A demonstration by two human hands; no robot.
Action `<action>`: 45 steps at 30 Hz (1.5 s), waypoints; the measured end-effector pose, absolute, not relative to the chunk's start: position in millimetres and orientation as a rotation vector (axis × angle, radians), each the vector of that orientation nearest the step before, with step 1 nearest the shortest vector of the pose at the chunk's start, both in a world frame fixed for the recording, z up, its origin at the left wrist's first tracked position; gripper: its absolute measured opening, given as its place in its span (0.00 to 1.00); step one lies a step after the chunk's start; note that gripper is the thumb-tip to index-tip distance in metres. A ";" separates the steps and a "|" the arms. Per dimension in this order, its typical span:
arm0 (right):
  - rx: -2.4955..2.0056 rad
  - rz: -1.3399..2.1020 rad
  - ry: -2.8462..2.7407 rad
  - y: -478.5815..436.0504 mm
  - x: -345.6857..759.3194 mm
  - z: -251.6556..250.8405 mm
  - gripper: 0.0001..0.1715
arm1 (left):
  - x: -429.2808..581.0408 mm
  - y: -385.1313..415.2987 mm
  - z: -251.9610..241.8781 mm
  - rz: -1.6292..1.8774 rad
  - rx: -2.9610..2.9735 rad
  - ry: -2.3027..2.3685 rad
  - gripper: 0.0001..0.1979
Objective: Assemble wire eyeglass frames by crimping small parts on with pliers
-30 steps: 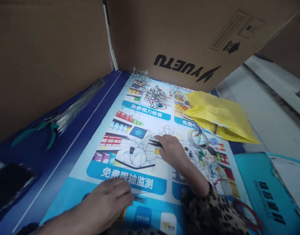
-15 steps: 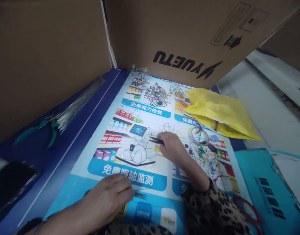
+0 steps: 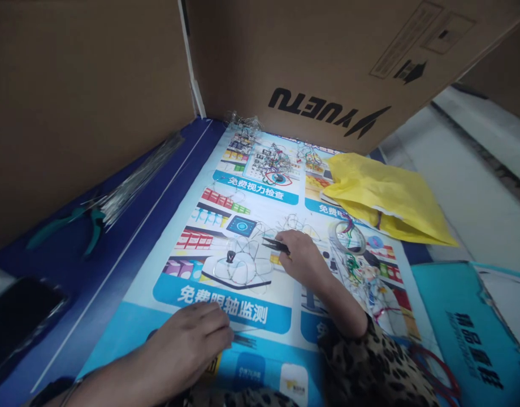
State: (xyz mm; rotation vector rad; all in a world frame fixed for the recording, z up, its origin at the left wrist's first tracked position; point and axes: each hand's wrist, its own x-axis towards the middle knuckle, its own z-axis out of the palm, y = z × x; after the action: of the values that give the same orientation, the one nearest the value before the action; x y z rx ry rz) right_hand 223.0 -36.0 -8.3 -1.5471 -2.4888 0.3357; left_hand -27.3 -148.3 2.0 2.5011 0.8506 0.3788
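The right hand [image 3: 300, 254] grips a small, dark pointed tool [image 3: 276, 245]. The tool lies almost sideways, with its two thin tips pointing left and a tiny bit away from the person. The tips stand a little apart, just beside some thin, bendy wire loops [image 3: 243, 267] in the middle of the poster [image 3: 281, 217].

The left hand [image 3: 196, 333] is low down, its back up and its fingers curled. A few short, dark sticks [image 3: 245, 341] poke out past its fingertips, pointing right; whether the fingers hold them, one cannot tell. The right arm's sleeve [image 3: 382, 362] has spots like a leopard.

The poster is smooth and flat, with bright pictures. To the right of the right hand lies a round, see-through ring [image 3: 348, 236], and past it a crinkly yellow bag [image 3: 391, 198]. Nearer is a flat blue-green box [image 3: 459, 316]. Over on the left are pliers [image 3: 92, 229] with blue-green handles, by a long bunch of straight, shiny wires [image 3: 137, 183]. Big, brown cardboard [image 3: 328, 51] stands behind.
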 end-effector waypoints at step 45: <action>-1.590 0.940 -1.580 -41.4 235.8 4.5 0.15 | -24.4 -147.0 3.6 0.639 2.419 0.812 0.11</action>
State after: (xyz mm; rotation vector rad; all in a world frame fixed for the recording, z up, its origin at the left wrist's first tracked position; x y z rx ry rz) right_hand 235.8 -41.4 4.5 -1.5902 -1.5803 0.9398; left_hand -24.4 -147.0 3.6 2.4190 0.8122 0.6389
